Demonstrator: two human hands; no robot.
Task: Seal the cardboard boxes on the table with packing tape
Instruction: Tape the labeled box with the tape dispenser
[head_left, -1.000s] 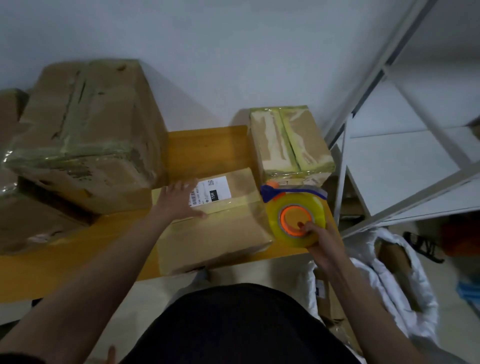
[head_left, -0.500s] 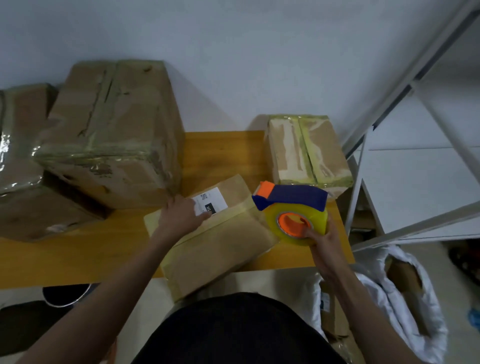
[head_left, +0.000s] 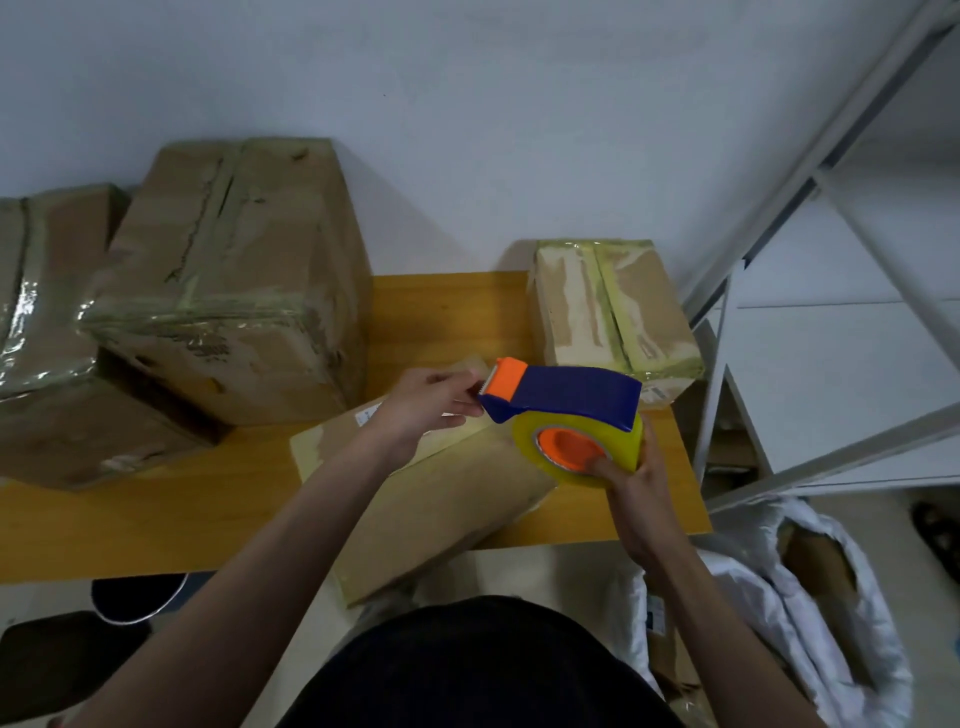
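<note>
A flat cardboard box lies at the front of the wooden table, its near corner hanging over the edge. Above it my right hand grips a tape dispenser with a blue body, orange blade end and a yellowish tape roll. My left hand is raised off the box and pinches at the orange blade end, where the tape's free end is. The tape end itself is too small to make out.
A large taped box stands at the back left on another box. A small taped box sits at the back right. White metal shelving stands to the right, with a white bag of cardboard on the floor.
My left hand has lifted off the flat box and moved right to the dispenser's blade end. The dispenser has risen and tilted above the box.
</note>
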